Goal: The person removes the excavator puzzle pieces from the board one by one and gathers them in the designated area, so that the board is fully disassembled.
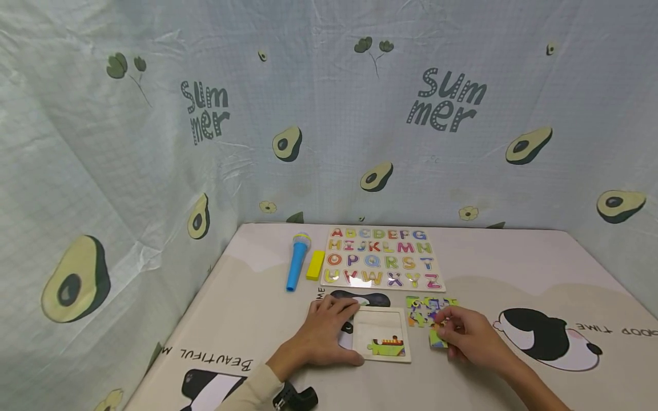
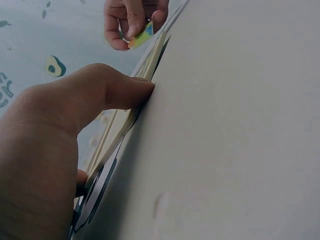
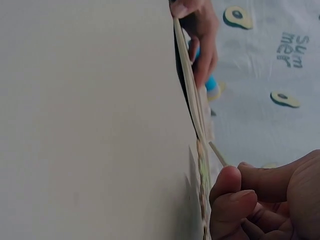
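Note:
A square wooden puzzle tray [image 1: 380,361] lies before me, with a green and red piece [image 1: 386,346] set in its lower right part. My left hand [image 1: 324,332] grips the tray's left side, thumb at the near edge and fingers spread toward the far edge. In the left wrist view, that thumb [image 2: 127,92] presses on the tray's rim. Just right of the tray, my right hand [image 1: 473,337] pinches a green and blue jigsaw piece [image 1: 437,338] between thumb and fingers. Seen from the right wrist, the piece [image 3: 218,154] is edge-on. Loose jigsaw pieces [image 1: 417,313] lie together beyond the right hand.
An alphabet board [image 1: 382,258] lies behind the tray. Left of it are a yellow block [image 1: 316,265] and a blue toy microphone [image 1: 296,262]. A black object [image 1: 298,398] shows by the left wrist. A printed cloth covers the table, and a patterned curtain [image 1: 329,114] hangs behind.

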